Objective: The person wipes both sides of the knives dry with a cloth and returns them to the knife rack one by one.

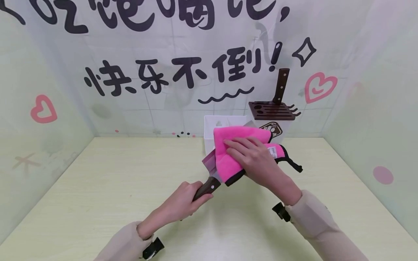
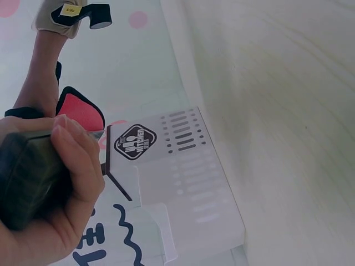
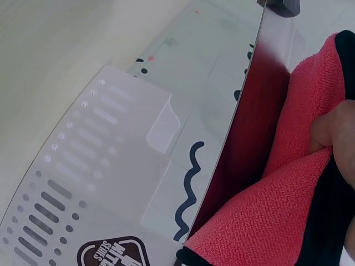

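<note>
My left hand (image 1: 183, 198) grips the dark wooden handle (image 1: 207, 188) of a broad-bladed kitchen knife. The blade (image 3: 244, 138) is wide and shiny and reflects pink. A bright pink cloth (image 1: 243, 133) with black edging and a loop is folded over much of it. My right hand (image 1: 256, 159) holds this cloth against the blade, its fingers spread across the pink side. In the right wrist view a digit presses into the fold of the cloth (image 3: 260, 221). Both hands are raised above the table. In the left wrist view, the left hand's fingers (image 2: 83, 160) curl round the handle.
Behind the cloth stands a white knife holder (image 2: 194, 188) with slots and a dark logo. Its brown slotted top (image 1: 271, 111) carries another dark-handled utensil (image 1: 281, 87). The pale wooden table (image 1: 137, 170) meets printed walls at the back and both sides.
</note>
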`<state>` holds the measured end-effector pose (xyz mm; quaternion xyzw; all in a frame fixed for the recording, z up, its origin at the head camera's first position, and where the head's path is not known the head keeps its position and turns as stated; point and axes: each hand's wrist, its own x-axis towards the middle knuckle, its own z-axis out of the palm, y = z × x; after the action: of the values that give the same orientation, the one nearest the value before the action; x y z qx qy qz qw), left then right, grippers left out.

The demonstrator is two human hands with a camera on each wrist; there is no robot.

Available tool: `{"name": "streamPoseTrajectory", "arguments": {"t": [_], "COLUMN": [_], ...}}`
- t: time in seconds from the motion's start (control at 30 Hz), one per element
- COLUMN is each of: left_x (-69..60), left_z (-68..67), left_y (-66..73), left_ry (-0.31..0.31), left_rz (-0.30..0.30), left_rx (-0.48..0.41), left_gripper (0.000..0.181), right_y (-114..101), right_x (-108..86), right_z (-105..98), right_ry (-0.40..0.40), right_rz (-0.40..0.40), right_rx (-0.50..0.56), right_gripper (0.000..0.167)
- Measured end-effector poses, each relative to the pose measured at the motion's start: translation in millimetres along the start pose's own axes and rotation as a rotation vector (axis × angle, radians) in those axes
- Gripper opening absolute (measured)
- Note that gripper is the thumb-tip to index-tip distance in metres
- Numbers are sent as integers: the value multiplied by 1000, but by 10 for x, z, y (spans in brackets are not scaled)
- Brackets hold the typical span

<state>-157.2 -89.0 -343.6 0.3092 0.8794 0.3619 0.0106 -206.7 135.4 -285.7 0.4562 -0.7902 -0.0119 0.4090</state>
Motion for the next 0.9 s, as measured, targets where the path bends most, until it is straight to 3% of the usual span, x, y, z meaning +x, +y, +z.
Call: {"name": "streamPoseTrajectory", "arguments": {"t": [0.3,0.6,0.9], "left_x": [-8,-32,-45], "left_z": [-8,-8,-17], "left_y": [-12,-7,-6], "left_ry": [-4,32,40], "left_rz": [-2,46,56], "left_rx": [4,36,53], "left_gripper": [27,28,28], "right_y": [107,200,272], "right_x": [-38,-74,-97], "right_z": [-6,-3,0], "right_ry": [-6,25,23], "right_rz": [36,77,149], "right_rx": [-1,12,25], "right_gripper": [35,37,41]}}
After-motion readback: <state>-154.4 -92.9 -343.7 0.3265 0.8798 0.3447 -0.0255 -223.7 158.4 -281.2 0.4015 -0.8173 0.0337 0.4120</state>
